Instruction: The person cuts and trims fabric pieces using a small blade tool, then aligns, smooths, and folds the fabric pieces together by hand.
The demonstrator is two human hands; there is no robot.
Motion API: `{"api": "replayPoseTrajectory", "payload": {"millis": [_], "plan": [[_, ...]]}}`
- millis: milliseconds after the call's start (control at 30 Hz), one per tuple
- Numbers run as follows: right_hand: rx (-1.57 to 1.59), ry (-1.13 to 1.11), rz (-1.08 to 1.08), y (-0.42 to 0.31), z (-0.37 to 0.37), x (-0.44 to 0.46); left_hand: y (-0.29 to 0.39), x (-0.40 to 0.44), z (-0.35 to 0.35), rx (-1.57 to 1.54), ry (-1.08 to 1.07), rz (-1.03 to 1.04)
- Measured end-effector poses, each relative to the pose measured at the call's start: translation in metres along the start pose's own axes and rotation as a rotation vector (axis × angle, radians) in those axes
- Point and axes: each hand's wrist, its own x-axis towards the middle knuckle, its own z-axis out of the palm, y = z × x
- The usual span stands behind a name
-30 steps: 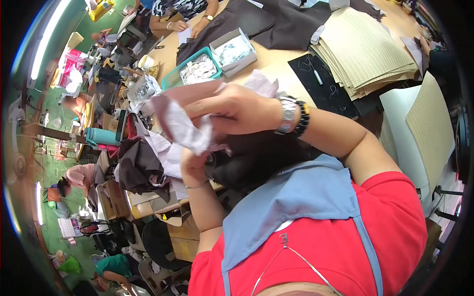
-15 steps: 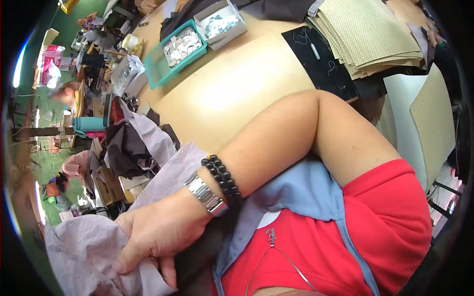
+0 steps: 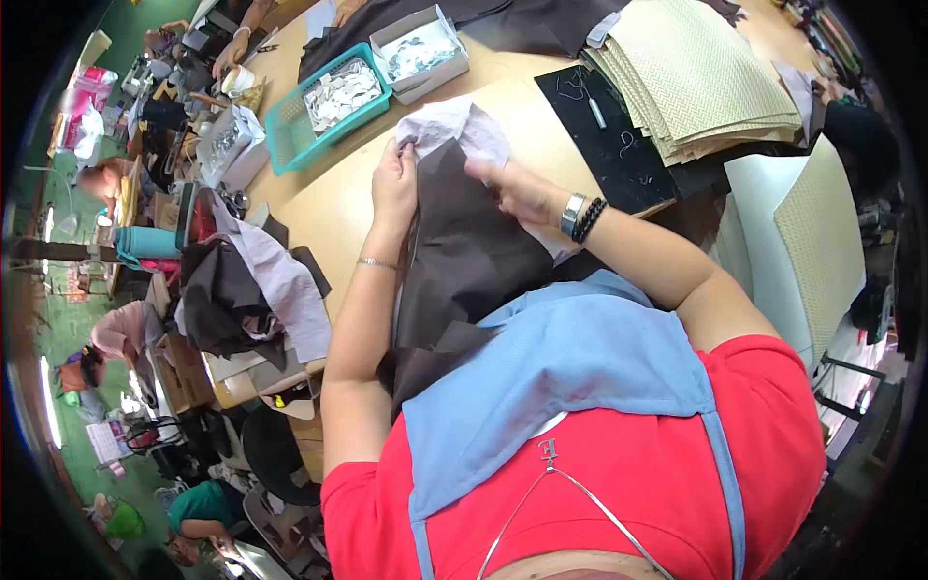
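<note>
A dark brown cloth piece [image 3: 469, 232] with a pale lilac cloth [image 3: 454, 126] at its far end runs from my lap onto the table. My left hand [image 3: 394, 188] pinches the edge where the two cloths meet, fingers closed. On the opposite side of the cloth is my right hand [image 3: 527, 196], wearing a watch and black beads. Its thumb and fingers are apart, slightly blurred, over the lilac edge.
On the table [image 3: 319, 217] stand a teal basket [image 3: 290, 145] of white pieces and a white box [image 3: 425, 82]. A stack of woven-pattern sheets [image 3: 706, 68] lies beside a black board [image 3: 599, 135]. More cloth [image 3: 232, 290] is heaped left. Another person's hand [image 3: 232, 53] shows far left.
My right hand has swung from the lower left up over the table. My left hand has come into view on the cloth. The lilac and brown cloth now lies in front of me.
</note>
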Motion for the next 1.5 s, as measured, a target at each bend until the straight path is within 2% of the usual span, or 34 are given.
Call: {"api": "replayPoseTrajectory", "payload": {"millis": [33,100,133,200,233,300,367,400,500,533,633,667,767,800,900,933,1033,1067,1167,1300,1500], "plan": [[-0.049,-0.196,-0.359,0.016,0.002,-0.003,0.000,0.003,0.005,0.016,0.013,0.021],[-0.144,-0.295,-0.193,0.033,0.003,-0.008,-0.002,0.007,0.009,0.141,-0.010,0.027],[-0.172,-0.260,-0.133,0.035,0.007,-0.012,-0.003,0.007,0.010,0.245,-0.047,0.010],[-0.438,-0.162,-0.048,0.040,0.000,-0.002,0.008,0.002,0.007,0.550,-0.179,-0.047],[-0.569,-0.111,-0.008,0.043,-0.003,0.001,0.008,-0.003,0.006,0.594,-0.188,-0.073],[-0.647,-0.121,-0.224,0.044,-0.013,-0.007,0.007,-0.011,0.005,0.680,-0.212,-0.125],[-0.684,-0.173,-0.481,0.040,-0.016,-0.020,0.007,-0.021,0.009,0.641,-0.070,0.113],[-1.150,-0.096,-0.171,0.003,-0.005,-0.047,0.006,-0.024,0.010,0.617,0.005,0.230],[-1.216,-0.093,-0.286,0.012,-0.013,-0.060,0.004,-0.025,0.003,0.860,-0.134,0.666],[-1.257,-0.107,-0.424,0.015,-0.012,-0.064,0.002,-0.025,0.003,0.784,-0.330,0.512],[-1.343,-0.149,-0.841,0.023,-0.009,-0.076,0.009,-0.025,0.002,0.591,-0.425,0.132],[-1.477,-0.214,-0.994,0.025,-0.008,-0.080,-0.001,-0.024,0.000,0.485,-0.445,0.100],[-1.433,-0.543,-1.188,0.026,0.008,-0.075,0.009,-0.024,-0.004,0.484,-0.496,-0.006],[-1.507,-0.665,-1.140,0.030,0.009,-0.072,0.011,-0.024,-0.006,0.531,-0.557,-0.016],[-1.409,-0.690,-1.201,0.027,0.009,-0.058,0.019,-0.042,-0.004,0.685,-0.504,0.112],[-1.354,-0.677,-0.929,0.024,0.007,-0.060,0.019,-0.045,-0.003,0.692,-0.505,0.107],[-0.929,-0.422,-0.852,0.011,0.002,-0.056,0.018,-0.052,-0.001,0.706,-0.502,0.092],[-1.002,-0.323,-0.644,0.001,-0.001,-0.056,0.017,-0.052,0.000,0.707,-0.492,0.096],[-1.116,-0.148,-1.054,0.018,-0.015,-0.023,0.014,-0.055,0.002,0.731,-0.472,0.117],[-1.345,-0.204,-1.075,0.030,-0.018,-0.013,0.025,-0.058,-0.008,0.889,-0.552,0.111],[-1.405,-0.180,-0.983,0.030,-0.012,-0.022,0.028,-0.074,-0.045,0.932,-0.576,0.123]]}}
